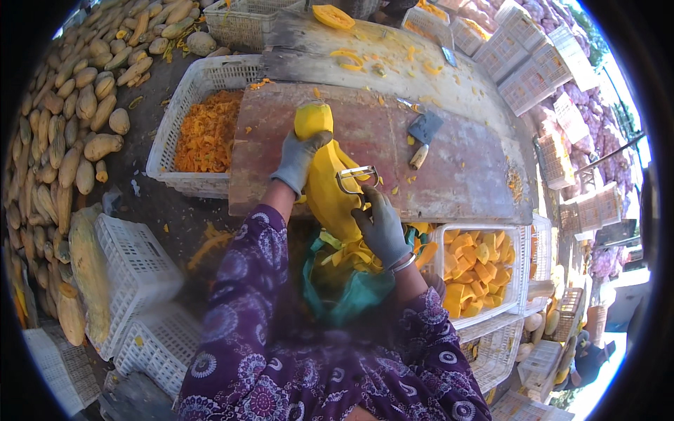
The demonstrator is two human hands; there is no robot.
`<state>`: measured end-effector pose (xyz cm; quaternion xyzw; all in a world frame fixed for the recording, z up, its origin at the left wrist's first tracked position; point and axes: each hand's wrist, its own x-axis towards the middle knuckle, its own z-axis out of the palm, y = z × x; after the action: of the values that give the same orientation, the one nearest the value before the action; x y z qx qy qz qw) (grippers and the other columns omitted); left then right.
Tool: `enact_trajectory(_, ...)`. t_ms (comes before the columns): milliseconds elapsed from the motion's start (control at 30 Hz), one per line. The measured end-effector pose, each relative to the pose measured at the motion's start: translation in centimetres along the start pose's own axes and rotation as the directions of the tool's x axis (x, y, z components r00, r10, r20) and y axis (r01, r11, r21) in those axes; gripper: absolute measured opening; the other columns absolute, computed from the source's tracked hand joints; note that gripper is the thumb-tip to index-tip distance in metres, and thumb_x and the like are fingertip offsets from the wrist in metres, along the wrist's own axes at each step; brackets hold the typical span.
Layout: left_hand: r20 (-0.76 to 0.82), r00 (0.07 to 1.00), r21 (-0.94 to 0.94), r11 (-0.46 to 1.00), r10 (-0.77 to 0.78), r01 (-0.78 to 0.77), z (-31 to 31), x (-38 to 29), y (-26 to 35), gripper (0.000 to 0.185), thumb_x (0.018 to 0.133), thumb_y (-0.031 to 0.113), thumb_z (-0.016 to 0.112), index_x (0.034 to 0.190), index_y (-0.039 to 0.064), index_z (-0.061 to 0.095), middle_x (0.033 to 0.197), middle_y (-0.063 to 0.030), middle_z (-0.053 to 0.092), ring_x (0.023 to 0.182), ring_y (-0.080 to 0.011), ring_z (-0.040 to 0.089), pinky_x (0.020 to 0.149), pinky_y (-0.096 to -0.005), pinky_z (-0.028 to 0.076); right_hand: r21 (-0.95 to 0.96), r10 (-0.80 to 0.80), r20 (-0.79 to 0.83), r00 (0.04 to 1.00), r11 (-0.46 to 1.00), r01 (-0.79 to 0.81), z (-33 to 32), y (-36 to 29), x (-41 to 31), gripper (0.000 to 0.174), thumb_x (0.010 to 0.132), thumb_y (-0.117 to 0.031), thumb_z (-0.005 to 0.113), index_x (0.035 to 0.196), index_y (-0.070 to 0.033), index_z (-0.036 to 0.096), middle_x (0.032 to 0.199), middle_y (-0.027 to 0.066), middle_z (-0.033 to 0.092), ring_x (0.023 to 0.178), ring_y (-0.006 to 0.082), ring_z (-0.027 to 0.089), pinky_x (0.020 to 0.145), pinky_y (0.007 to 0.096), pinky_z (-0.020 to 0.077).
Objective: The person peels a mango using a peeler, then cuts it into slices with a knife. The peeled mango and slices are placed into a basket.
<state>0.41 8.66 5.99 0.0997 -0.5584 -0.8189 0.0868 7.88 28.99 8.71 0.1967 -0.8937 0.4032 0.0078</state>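
A long peeled yellow squash (330, 189) slants from the board down over its near edge. My left hand (300, 157), in a grey glove, grips the squash just below its upper end. In my gloved right hand (383, 230) is a Y-shaped vegetable peeler (358, 173), its blade over the right side of the squash. A strip of peel (345, 158) stands loose along that side. Beneath the squash, peelings (355, 253) lie in a green bag (363, 294) at my lap. A cleaver (425, 130) with a wooden handle rests on the worn wooden board (368, 121), right of the squash.
Left of the board stands a white crate (171, 137) of shredded orange pulp. Cut squash chunks fill another crate (518, 294) at the right. Whole squashes (73, 121) cover the ground at far left. Stacked crates (131, 258) stand by my left side; a person (587, 358) is at far right.
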Motion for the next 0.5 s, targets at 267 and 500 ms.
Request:
enact_trajectory(267, -0.043, 0.999, -0.043, 0.999, 0.03, -0.032, 0.6, 0.3, 0.1, 0.047, 0.073, 0.022, 0.077, 0.111, 0.003, 0.058, 0.099, -0.0046, 0.062, 0.085, -0.0147, 0.061, 0.074, -0.0289, 0.049, -0.226, -0.004, 0.165, 0.986, 0.973, 0.042, -0.3, -2.3, 3.2, 0.044, 0.082, -0.02, 0.064, 0.121, -0.004, 0.053, 0.107, 0.0206, 0.056, 0.092, 0.0393, 0.06, 0.076, 0.0442, 0.0502)
enact_trajectory(500, -0.079, 0.996, -0.001, 0.999, 0.047, -0.047, 0.3, 0.6, -0.3, 0.048, 0.072, 0.023, 0.078, 0.112, 0.003, 0.058, 0.098, -0.0049, 0.063, 0.084, -0.0156, 0.06, 0.074, -0.0289, 0.05, -0.254, 0.027, 0.025, 0.999, 0.967, -0.02, -0.1, 2.1, -6.7, 0.041, 0.079, -0.016, 0.067, 0.117, -0.005, 0.058, 0.103, 0.0167, 0.058, 0.087, 0.0331, 0.062, 0.074, 0.0403, 0.0509)
